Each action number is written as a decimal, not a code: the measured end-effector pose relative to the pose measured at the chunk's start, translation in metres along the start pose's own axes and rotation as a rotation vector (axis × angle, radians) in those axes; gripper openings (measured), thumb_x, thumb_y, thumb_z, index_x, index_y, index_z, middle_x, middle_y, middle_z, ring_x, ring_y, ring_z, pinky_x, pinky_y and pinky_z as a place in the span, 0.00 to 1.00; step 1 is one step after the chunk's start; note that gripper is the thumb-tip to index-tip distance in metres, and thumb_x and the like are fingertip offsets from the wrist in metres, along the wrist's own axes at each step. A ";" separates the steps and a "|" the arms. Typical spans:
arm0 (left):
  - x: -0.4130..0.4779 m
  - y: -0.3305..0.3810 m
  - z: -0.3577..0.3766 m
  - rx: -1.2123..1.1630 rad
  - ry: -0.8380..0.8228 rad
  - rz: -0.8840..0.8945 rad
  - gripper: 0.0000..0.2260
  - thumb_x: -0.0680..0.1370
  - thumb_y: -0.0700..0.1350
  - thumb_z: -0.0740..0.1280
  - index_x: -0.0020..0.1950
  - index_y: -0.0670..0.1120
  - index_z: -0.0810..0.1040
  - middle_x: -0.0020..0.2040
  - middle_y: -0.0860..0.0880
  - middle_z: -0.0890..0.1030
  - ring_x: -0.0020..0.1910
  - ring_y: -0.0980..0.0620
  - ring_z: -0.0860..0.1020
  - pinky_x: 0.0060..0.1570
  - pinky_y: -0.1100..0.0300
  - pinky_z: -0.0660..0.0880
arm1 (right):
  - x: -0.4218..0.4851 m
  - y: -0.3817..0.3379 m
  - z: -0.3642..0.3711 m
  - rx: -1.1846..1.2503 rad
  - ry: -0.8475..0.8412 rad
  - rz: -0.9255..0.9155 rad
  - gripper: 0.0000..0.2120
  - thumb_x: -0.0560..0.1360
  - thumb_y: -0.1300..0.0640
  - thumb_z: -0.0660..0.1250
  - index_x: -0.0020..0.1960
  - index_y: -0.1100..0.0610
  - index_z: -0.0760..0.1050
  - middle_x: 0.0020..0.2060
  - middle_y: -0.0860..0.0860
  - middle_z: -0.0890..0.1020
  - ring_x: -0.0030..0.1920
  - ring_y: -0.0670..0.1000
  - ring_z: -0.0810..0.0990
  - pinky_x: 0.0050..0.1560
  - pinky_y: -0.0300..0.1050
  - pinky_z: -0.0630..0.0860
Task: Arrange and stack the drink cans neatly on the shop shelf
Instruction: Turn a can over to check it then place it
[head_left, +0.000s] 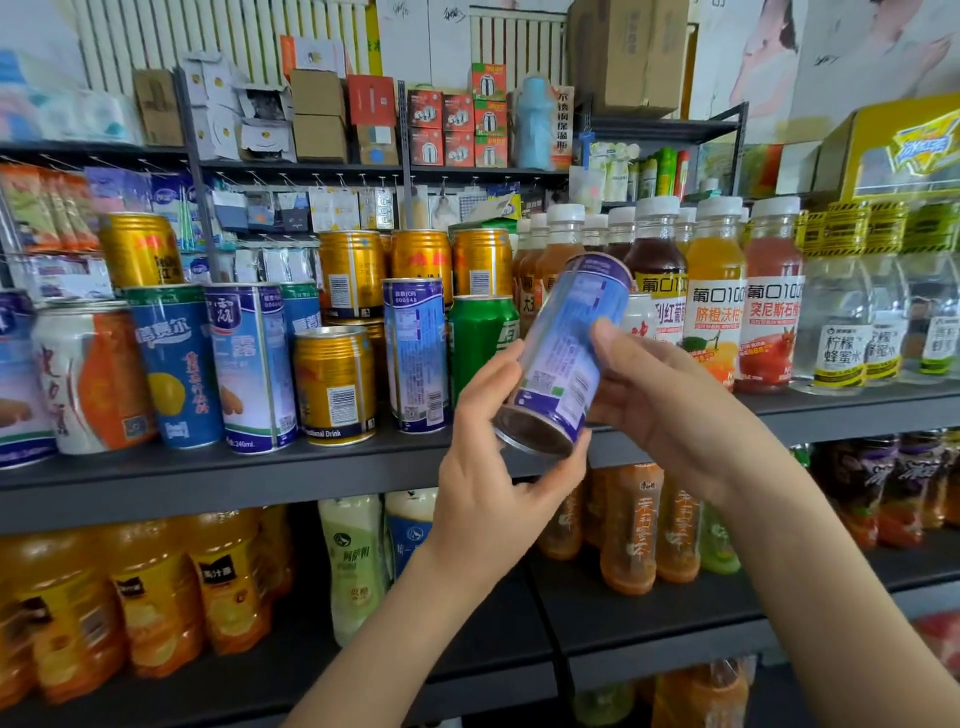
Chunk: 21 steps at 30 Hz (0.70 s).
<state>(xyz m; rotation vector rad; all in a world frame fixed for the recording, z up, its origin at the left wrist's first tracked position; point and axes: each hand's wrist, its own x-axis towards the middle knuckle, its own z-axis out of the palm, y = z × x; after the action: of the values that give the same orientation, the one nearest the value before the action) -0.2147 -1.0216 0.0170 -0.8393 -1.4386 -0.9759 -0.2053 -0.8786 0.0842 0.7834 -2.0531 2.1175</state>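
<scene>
Just before the shelf (208, 483) edge, fingers (493, 389) of left hand (493, 467) and right hand (665, 405) grasp a tilted blue can (563, 353), green can (480, 343) and juice bottles (717, 301) crowding behind.

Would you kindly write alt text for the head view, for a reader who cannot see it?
The left hand and right hand hold a tilted blue drink can before a dark shelf of gold, blue and green cans beside juice bottles.
</scene>
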 end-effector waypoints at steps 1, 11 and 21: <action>0.000 -0.002 -0.001 -0.001 -0.040 0.021 0.26 0.73 0.44 0.71 0.66 0.42 0.63 0.67 0.46 0.67 0.68 0.44 0.70 0.53 0.46 0.78 | 0.000 -0.002 0.002 0.048 -0.004 -0.011 0.19 0.73 0.47 0.66 0.55 0.61 0.76 0.44 0.52 0.85 0.44 0.49 0.83 0.44 0.39 0.79; 0.008 -0.012 -0.018 0.597 -0.282 0.017 0.26 0.77 0.53 0.62 0.71 0.42 0.67 0.73 0.46 0.66 0.75 0.49 0.56 0.73 0.43 0.51 | 0.008 0.014 -0.001 -0.487 0.480 -0.292 0.26 0.69 0.51 0.73 0.64 0.53 0.69 0.51 0.43 0.80 0.50 0.42 0.79 0.52 0.49 0.79; 0.017 -0.035 -0.026 1.002 -0.366 -0.017 0.31 0.74 0.51 0.66 0.75 0.50 0.60 0.77 0.40 0.53 0.76 0.38 0.48 0.68 0.31 0.44 | 0.031 0.031 0.014 -0.746 0.539 -0.269 0.28 0.70 0.51 0.74 0.65 0.56 0.68 0.47 0.44 0.75 0.48 0.44 0.77 0.43 0.33 0.74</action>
<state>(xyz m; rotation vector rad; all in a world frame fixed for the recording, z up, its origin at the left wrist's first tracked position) -0.2375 -1.0599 0.0305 -0.2452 -1.9600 -0.0177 -0.2406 -0.9034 0.0680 0.3013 -2.0283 1.1009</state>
